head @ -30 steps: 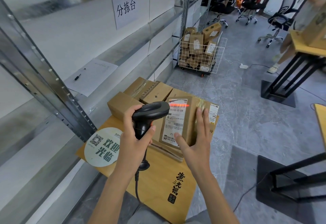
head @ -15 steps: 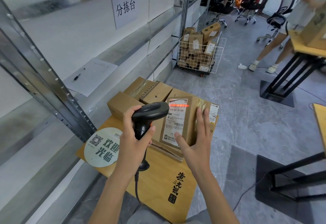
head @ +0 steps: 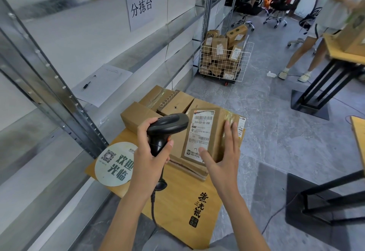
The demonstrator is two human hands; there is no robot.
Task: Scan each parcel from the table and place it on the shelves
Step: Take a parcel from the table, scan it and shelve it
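The parcel (head: 209, 134), a brown carton with a white shipping label (head: 200, 130) facing up, lay on top of a flatter carton (head: 183, 158) on the wooden surface (head: 183, 201). The right hand (head: 223, 160) held the parcel, thumb on the label's lower corner and straight fingers laid against its taped right side. The left hand (head: 152, 152) gripped the handle of a black barcode scanner (head: 167, 128), whose head pointed at the label; its cable (head: 153, 207) hung down past the surface's near edge. Further cartons (head: 167, 102) were packed just behind the parcel, one (head: 136, 116) at the left touching the scanner's side of the stack. A round printed sticker (head: 115, 166) sat on the surface's left corner. Metal shelves (head: 59, 96) ran along the left, bearing a paper sheet (head: 106, 85) with a pen (head: 87, 86). Well beyond, a white wire cart (head: 225, 61) held more cartons. At the far right, another person's legs (head: 302, 53) stood beside a second wooden surface (head: 343, 49).
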